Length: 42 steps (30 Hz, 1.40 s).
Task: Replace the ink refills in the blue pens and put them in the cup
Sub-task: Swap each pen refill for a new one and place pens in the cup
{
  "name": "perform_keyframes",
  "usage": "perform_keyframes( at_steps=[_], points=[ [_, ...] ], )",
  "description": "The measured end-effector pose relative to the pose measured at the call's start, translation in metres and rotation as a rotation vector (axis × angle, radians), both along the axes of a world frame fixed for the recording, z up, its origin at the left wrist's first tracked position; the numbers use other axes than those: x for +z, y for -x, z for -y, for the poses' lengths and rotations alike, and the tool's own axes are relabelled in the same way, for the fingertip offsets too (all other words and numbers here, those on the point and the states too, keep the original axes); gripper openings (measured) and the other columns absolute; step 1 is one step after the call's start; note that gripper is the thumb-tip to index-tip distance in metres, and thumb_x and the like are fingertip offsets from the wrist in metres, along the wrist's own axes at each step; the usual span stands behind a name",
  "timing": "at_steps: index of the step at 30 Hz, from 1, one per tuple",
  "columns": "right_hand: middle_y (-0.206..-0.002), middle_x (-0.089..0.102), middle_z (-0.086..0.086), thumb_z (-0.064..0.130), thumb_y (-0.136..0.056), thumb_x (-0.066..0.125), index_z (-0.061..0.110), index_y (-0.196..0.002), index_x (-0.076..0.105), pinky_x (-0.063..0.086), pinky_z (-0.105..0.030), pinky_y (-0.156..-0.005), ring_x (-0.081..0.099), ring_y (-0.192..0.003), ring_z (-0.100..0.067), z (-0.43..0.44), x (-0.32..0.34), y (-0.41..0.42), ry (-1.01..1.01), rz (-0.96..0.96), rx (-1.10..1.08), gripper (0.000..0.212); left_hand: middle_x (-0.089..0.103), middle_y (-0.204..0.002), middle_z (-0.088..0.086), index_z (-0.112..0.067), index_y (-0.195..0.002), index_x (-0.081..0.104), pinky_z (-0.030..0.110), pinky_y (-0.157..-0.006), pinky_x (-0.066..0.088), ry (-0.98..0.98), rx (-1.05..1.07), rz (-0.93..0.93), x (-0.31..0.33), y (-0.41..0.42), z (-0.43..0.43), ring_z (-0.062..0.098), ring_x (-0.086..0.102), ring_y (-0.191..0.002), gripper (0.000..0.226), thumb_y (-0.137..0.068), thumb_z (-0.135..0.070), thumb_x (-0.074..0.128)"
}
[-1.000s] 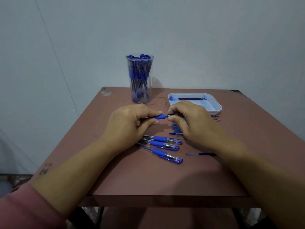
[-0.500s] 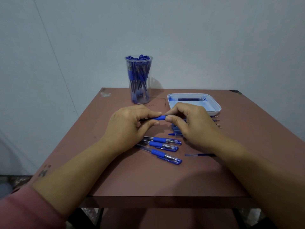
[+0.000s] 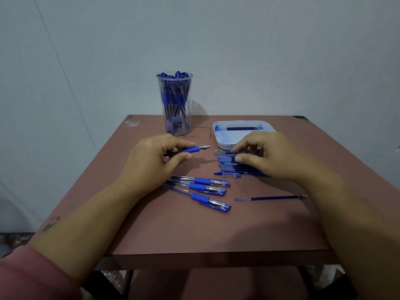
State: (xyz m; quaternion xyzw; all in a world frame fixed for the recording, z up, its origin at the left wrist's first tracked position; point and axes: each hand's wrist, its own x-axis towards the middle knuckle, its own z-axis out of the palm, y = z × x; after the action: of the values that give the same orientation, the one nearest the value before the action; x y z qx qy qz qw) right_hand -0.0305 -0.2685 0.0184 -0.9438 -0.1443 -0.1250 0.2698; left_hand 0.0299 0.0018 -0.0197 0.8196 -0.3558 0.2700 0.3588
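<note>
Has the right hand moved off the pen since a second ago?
Yes. The right hand has let go of the pen and shifted right, over the refills in front of the tray.

Bare table (image 3: 194, 234) runs across the lower frame, below three capped pens (image 3: 201, 187) and a loose refill (image 3: 270, 198). At centre the gap between the hands is narrow: the pen (image 3: 191, 149) gripped by the left hand (image 3: 151, 163) juts in, and the right hand (image 3: 277, 156) hangs over a row of refills (image 3: 227, 163). Cup (image 3: 174, 105) and tray (image 3: 217, 139) block the far edge.
</note>
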Motion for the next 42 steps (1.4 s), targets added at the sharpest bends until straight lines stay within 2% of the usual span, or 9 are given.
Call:
perform_keyframes(
  at_steps=[4,12,15,19,25,33,37,40,42],
  points=[
    [-0.089,0.061,0.021,0.040,-0.079,0.076,0.039,-0.087,0.071,0.043,-0.015,-0.072,0.054,-0.087,0.007,-0.011,-0.002,0.006,0.135,-0.151,0.063,0.009,0.065,-0.087,-0.028,-0.032,-0.108,0.074,0.014,-0.072,0.048,-0.023,-0.003,-0.010,0.001,0.000,-0.001,-0.003,0.061,-0.081,0.024,-0.085,-0.028,0.076],
    [-0.091,0.057,0.015,0.026,-0.088,0.066,0.027,-0.094,0.070,0.040,-0.010,-0.072,0.053,-0.086,0.001,-0.026,-0.004,0.006,0.229,-0.063,0.089,0.007,0.063,-0.088,-0.032,-0.033,-0.109,0.074,0.013,-0.075,0.048,-0.037,-0.020,-0.029,0.001,0.000,0.000,-0.004,0.062,-0.082,0.024,-0.085,-0.029,0.076],
    [-0.083,0.058,0.019,0.025,-0.090,0.061,0.035,-0.089,0.063,0.040,-0.010,-0.067,0.054,-0.082,0.005,-0.024,-0.002,0.007,0.080,0.011,0.012,0.010,0.064,-0.088,-0.030,-0.033,-0.109,0.074,0.015,-0.075,0.049,-0.041,-0.019,-0.031,0.001,0.000,0.000,-0.002,0.062,-0.082,0.024,-0.085,-0.035,0.073],
    [-0.078,0.063,0.007,0.030,-0.092,0.057,0.043,-0.086,0.056,0.047,-0.026,-0.061,0.057,-0.071,-0.009,-0.024,-0.005,0.006,-0.022,0.016,0.000,0.014,0.068,-0.089,-0.023,-0.033,-0.109,0.074,0.027,-0.072,0.054,-0.047,-0.029,-0.020,-0.001,0.001,0.000,0.002,0.064,-0.080,0.026,-0.083,-0.038,0.069],
    [-0.087,0.062,0.013,0.024,-0.093,0.061,0.031,-0.098,0.065,0.042,-0.012,-0.067,0.055,-0.081,-0.006,-0.042,-0.007,0.003,-0.093,0.071,0.067,0.010,0.072,-0.092,-0.016,-0.031,-0.108,0.075,0.034,-0.070,0.055,-0.066,-0.058,0.003,0.000,0.003,0.003,0.005,0.064,-0.079,0.026,-0.085,-0.042,0.068],
    [-0.089,0.072,0.007,0.018,-0.089,0.067,0.033,-0.091,0.066,0.052,-0.021,-0.074,0.064,-0.083,-0.006,-0.053,-0.014,0.001,-0.312,0.106,0.077,0.014,0.072,-0.088,-0.011,-0.022,-0.104,0.077,0.021,-0.066,0.050,-0.044,-0.053,0.081,0.002,0.008,0.007,0.006,0.064,-0.075,0.027,-0.087,-0.039,0.065],
    [-0.080,0.069,0.010,0.021,-0.089,0.068,0.026,-0.090,0.069,0.053,-0.022,-0.067,0.060,-0.069,-0.005,-0.056,-0.013,0.001,-0.352,0.047,0.076,0.004,0.072,-0.087,-0.011,-0.024,-0.104,0.076,0.023,-0.065,0.050,-0.047,-0.041,0.063,0.004,0.009,0.005,0.005,0.063,-0.074,0.023,-0.085,-0.034,0.070],
    [-0.088,0.071,-0.005,0.019,-0.089,0.067,0.019,-0.093,0.068,0.056,-0.034,-0.074,0.063,-0.073,-0.019,-0.058,-0.012,-0.002,-0.567,-0.112,0.064,0.004,0.070,-0.093,-0.015,-0.027,-0.111,0.073,0.023,-0.072,0.052,-0.051,-0.035,-0.002,0.006,0.008,0.004,0.004,0.063,-0.081,0.028,-0.086,-0.038,0.068],
    [-0.091,0.071,-0.009,0.014,-0.089,0.067,0.018,-0.092,0.066,0.058,-0.033,-0.078,0.067,-0.077,-0.018,-0.054,-0.008,-0.004,-0.663,-0.143,0.023,0.005,0.066,-0.103,-0.018,-0.029,-0.123,0.066,0.020,-0.081,0.050,-0.094,-0.004,-0.051,0.008,0.008,0.000,0.000,0.061,-0.090,0.043,-0.086,-0.049,0.063]
  ],
)
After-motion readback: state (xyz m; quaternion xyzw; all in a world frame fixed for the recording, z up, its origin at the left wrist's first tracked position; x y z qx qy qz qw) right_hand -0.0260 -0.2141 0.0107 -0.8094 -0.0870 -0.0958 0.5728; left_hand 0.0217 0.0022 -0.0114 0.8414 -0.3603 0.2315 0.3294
